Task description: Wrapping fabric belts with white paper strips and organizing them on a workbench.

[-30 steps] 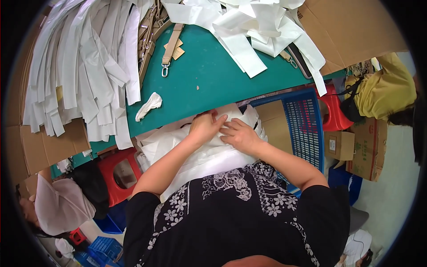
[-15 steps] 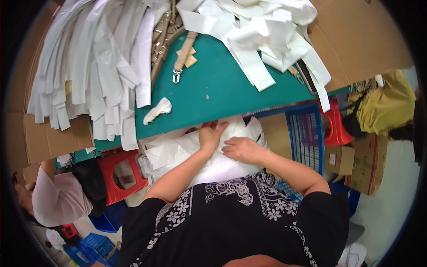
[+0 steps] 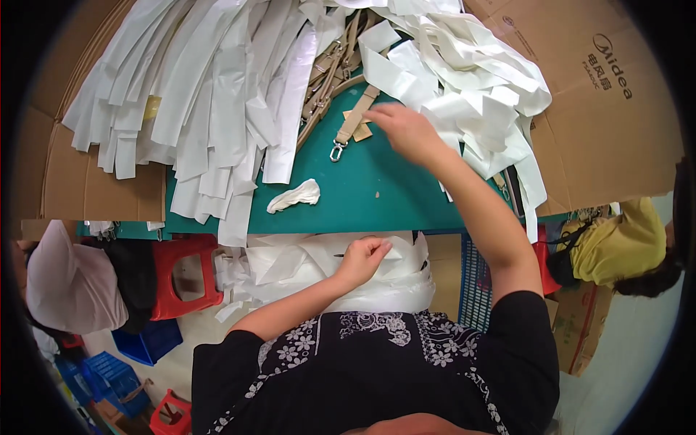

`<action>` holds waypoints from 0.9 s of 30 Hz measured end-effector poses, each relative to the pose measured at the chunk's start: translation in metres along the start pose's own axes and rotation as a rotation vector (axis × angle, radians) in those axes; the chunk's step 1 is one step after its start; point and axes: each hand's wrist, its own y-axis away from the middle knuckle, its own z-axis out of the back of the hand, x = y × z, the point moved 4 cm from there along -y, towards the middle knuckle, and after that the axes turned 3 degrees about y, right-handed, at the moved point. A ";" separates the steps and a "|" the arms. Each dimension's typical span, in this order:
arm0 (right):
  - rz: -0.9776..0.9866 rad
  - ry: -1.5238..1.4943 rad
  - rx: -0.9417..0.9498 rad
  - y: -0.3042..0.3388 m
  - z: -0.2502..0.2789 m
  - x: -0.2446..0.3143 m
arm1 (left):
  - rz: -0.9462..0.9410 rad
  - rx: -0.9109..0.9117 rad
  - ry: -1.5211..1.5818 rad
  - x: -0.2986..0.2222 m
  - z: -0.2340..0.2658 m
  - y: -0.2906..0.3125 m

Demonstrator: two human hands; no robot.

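Observation:
My right hand reaches over the green table, its fingers bent together and the tips at the edge of a tan strap. Whether they grip the strap cannot be seen. A metal swivel hook ends the strap, and small yellowish pieces lie under it. Closer to my body, my left hand is closed with thumb and fingertips together above white sheeting at my lap. A small dark tip shows beside that hand; what the fingers hold, if anything, is hidden.
Long white strips hang over the table's left part, and a loose white heap lies at right. More tan straps run between them. A crumpled white scrap is on the table. Cardboard flanks it; other people sit at both sides.
My right hand has left the white sheeting and moved up and forward to the tan strap. My left hand stays over the sheeting, now with its fingers closed. The view has shifted.

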 end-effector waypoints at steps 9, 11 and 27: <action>0.520 0.305 0.245 -0.061 -0.029 -0.038 | -0.127 -0.091 0.244 -0.057 0.071 0.035; 0.462 0.270 0.208 -0.060 -0.011 -0.037 | -0.163 -0.157 0.242 -0.062 0.083 0.039; 0.214 -0.358 0.119 0.057 0.110 0.072 | -0.130 -0.326 0.099 -0.074 0.100 0.035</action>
